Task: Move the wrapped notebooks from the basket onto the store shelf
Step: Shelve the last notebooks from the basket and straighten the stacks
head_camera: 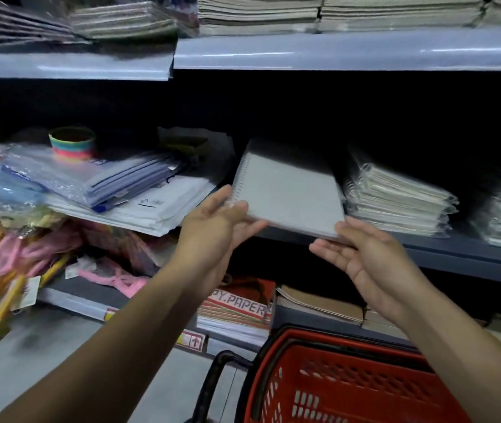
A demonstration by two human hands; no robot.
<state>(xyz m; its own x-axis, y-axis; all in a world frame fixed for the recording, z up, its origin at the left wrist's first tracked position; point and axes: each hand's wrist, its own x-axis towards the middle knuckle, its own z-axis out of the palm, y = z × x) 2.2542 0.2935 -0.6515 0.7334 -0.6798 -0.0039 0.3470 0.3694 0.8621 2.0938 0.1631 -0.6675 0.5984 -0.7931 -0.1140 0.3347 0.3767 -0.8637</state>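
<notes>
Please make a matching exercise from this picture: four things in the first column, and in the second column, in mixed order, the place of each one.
Things:
1. spiral notebook
2. red basket
3. rainbow-striped ring
4. stack of wrapped notebooks

Places:
A. on the floor, below the hands
B. on the middle shelf, right of the notebook being placed
C. between the left hand and the right hand, at the shelf edge
D. on the left, on top of plastic-wrapped packs

Pairs: 1-C, 2-A, 3-D, 4-B

Glossy clear film wraps the notebook (289,193); perforated red plastic basket (350,383); smooth shelf (350,51).
</notes>
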